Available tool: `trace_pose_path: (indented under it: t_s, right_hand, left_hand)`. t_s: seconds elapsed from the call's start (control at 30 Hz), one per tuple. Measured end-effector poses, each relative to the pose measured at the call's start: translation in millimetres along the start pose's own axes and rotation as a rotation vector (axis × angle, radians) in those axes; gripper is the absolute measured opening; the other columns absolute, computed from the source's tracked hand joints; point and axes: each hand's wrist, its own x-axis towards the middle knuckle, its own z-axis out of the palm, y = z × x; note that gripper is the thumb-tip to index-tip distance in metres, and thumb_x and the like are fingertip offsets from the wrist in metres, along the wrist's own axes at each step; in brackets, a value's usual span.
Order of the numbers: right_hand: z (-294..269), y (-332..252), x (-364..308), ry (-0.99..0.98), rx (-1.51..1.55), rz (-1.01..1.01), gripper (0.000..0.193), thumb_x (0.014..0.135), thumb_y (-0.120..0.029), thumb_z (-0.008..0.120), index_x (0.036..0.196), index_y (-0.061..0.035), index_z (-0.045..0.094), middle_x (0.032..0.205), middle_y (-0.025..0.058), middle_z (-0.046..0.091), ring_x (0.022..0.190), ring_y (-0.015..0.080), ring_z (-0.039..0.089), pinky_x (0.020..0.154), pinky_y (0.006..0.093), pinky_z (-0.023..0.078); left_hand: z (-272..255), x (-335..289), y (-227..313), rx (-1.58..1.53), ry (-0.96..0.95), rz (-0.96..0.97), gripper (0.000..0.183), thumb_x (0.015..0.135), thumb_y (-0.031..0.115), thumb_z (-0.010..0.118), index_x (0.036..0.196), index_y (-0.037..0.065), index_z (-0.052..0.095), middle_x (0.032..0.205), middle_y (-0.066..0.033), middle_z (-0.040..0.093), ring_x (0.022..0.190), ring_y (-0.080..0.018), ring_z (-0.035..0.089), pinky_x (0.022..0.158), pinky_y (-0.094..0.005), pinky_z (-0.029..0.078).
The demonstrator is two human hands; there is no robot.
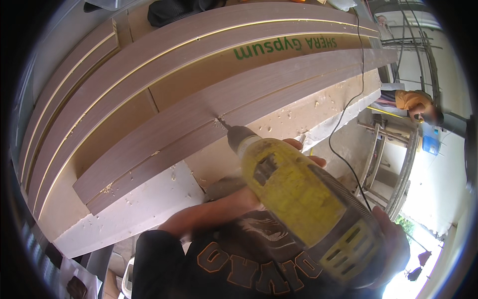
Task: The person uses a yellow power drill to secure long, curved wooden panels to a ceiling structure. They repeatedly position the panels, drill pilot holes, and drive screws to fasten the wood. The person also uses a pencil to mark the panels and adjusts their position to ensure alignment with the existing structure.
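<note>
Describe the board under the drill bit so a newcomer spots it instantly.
Find the big yellow drill, then follow its bit to the tip. The long brownish board there lies in front of the others; its groove looks dark, while the boards behind are striped pale yellow.

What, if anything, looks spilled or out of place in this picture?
Loose pale shavings litter the grooved plank and the white surface beneath it; they look like a mess, but probably came from the drill.
</note>
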Motion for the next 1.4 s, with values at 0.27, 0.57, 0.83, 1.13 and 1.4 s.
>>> trace_pose_path:
  t_s: [0.27,0.57,0.83,1.13,1.4]
  right_hand:
    - [121,103,-97,0.244,0.86,0.15,0.05,0.071,-0.021,0.068,0.114,0.0022,0.058,0.081,0.0096,0.064,0.071,0.0211,0.062,0.063,0.0304,0.049]
    - [290,71,89,-0.723,1.518,-0.332,0.057,0.08,-0.032,0.065,0.123,0.0032,0.05,0.097,0.0146,0.066,0.087,0.0212,0.062,0.077,0.0334,0.049]
    - [321,69,132,-0.645,1.21,-0.463,0.048,0.081,-0.034,0.066,0.11,0.0026,0.058,0.092,0.0228,0.064,0.084,0.0332,0.064,0.074,0.0387,0.05]
    - [360,79,141,-0.311,1.376,-0.454,0.06,0.079,-0.043,0.067,0.116,0.0034,0.055,0.102,0.019,0.062,0.098,0.0349,0.059,0.086,0.0397,0.047]
    - [378,206,227,0.036,1.374,0.053,0.028,0.079,-0.021,0.07,0.1,-0.0045,0.062,0.09,0.0155,0.066,0.081,0.0307,0.065,0.071,0.0377,0.052]
  left_hand:
    - [15,-33,-28,0.687,-0.06,-0.162,0.102,0.072,0.034,0.081,0.145,0.007,0.014,0.147,-0.0245,0.021,0.128,-0.0383,0.038,0.101,-0.0518,0.038]
    - [-9,-72,-23,0.941,1.092,0.078,0.062,0.092,0.044,0.052,0.137,0.006,0.032,0.134,-0.0106,0.043,0.12,-0.0269,0.047,0.1,-0.0414,0.042]
    - [-44,-56,-33,1.178,1.394,0.188,0.061,0.093,0.049,0.048,0.132,0.004,0.039,0.125,-0.0131,0.046,0.115,-0.0278,0.049,0.095,-0.0413,0.045]
    - [-65,-83,-12,1.715,1.68,-0.147,0.066,0.09,0.057,0.048,0.123,0.0,0.048,0.109,-0.0132,0.061,0.093,-0.0208,0.062,0.066,-0.032,0.049]
    - [-66,-82,-24,1.652,1.693,-0.029,0.061,0.094,0.055,0.041,0.121,0.001,0.048,0.106,-0.0116,0.063,0.095,-0.0221,0.062,0.073,-0.0354,0.049]
